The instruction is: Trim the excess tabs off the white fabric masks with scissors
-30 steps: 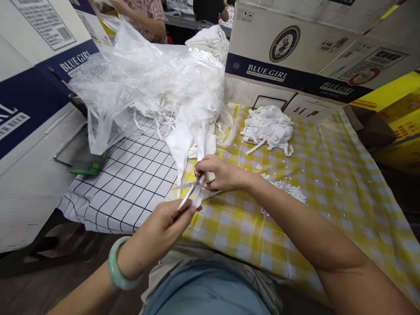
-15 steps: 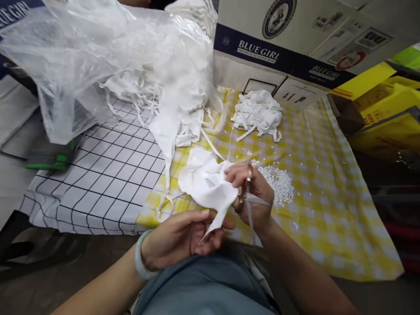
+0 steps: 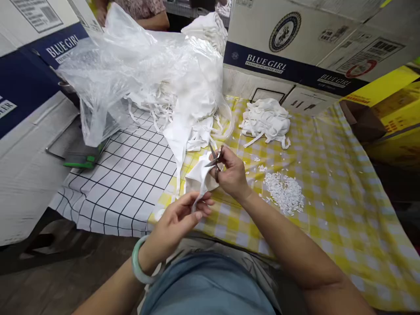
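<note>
My left hand (image 3: 179,221), with a pale green bangle on its wrist, pinches the lower strap of a white fabric piece (image 3: 200,178) above the table's near edge. My right hand (image 3: 231,173) grips small scissors (image 3: 215,161), their blades pointing up and left at the top of that fabric piece. Both hands sit close together over the yellow checked tablecloth (image 3: 328,205). A heap of small white cut scraps (image 3: 285,192) lies just right of my right hand.
A clear plastic bag (image 3: 131,74) full of white fabric pieces spills onto the black-gridded white cloth (image 3: 131,175). A finished white pile (image 3: 267,122) lies at the back. Blue Girl cartons (image 3: 311,48) wall the table. A green-edged tool (image 3: 82,159) lies left. Another person's arm (image 3: 147,13) shows beyond.
The white fabric piece has been turned and bunched between my hands. My right hand has swung the scissors from pointing down to pointing up and left at the fabric's top. The camera rose slightly.
</note>
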`<control>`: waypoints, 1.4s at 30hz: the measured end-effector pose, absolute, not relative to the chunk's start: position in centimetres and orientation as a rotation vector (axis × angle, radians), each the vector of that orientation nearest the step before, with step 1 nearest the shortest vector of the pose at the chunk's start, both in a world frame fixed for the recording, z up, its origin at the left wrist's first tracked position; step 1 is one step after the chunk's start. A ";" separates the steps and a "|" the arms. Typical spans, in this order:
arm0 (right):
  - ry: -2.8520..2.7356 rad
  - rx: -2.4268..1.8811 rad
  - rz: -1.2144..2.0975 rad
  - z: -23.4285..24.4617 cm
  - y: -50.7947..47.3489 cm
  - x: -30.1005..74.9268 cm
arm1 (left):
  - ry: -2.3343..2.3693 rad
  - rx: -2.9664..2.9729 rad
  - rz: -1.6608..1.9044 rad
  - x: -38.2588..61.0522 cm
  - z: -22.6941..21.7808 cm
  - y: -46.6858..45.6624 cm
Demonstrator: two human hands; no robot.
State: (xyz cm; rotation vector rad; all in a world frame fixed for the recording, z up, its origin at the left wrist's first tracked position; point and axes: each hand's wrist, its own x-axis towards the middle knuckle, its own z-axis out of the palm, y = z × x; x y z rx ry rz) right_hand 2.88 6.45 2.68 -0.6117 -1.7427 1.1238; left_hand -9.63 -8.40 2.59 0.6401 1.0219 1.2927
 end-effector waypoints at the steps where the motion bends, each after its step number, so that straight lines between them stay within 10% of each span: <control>1: -1.702 -0.620 1.198 2.2 6.2 2.7 | 0.850 0.497 1.188 -9.5 2.4 -8.1; 27: -1.241 -1.011 1.686 -2.1 -4.9 4.8 | 1.015 0.838 1.418 -7.3 4.9 -4.0; 35: -2.066 -1.359 0.874 1.1 -1.6 14.1 | 1.147 1.118 1.297 -3.3 0.4 -3.2; 42: -2.273 -1.485 0.797 0.4 -0.6 16.0 | 1.112 1.194 1.170 -1.3 -0.9 -2.4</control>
